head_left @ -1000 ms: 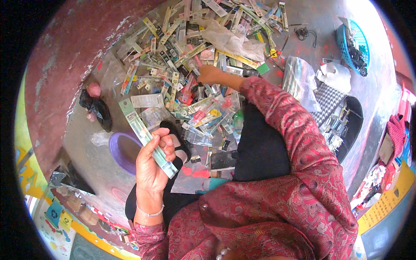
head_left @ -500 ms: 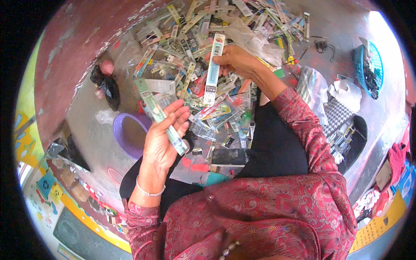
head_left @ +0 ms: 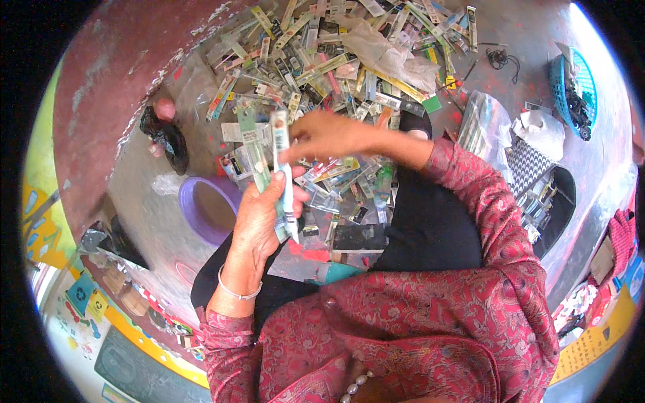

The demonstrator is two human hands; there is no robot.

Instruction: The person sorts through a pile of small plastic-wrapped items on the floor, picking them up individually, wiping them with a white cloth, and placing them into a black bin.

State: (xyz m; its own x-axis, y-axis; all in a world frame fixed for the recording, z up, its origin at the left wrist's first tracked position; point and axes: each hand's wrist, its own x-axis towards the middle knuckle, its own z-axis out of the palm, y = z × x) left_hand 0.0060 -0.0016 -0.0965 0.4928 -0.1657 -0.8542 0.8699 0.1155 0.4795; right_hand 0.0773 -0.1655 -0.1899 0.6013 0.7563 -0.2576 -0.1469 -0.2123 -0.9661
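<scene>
Before you on the floor (head_left: 144, 218) spreads a heap of packets (head_left: 326, 70), a plastic sheet (head_left: 386, 54) lying on it. To your left sits a tub (head_left: 187, 218), with a bag (head_left: 176, 151) beyond it. To your right lies a case (head_left: 565, 201); past that stands a basket (head_left: 557, 87).

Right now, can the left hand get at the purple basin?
Probably yes: the purple basin sits just left of the left hand, with nothing visible between them. The catch is that this hand isn't free; it holds a long green packet. One view doesn't settle the height gap.
</scene>
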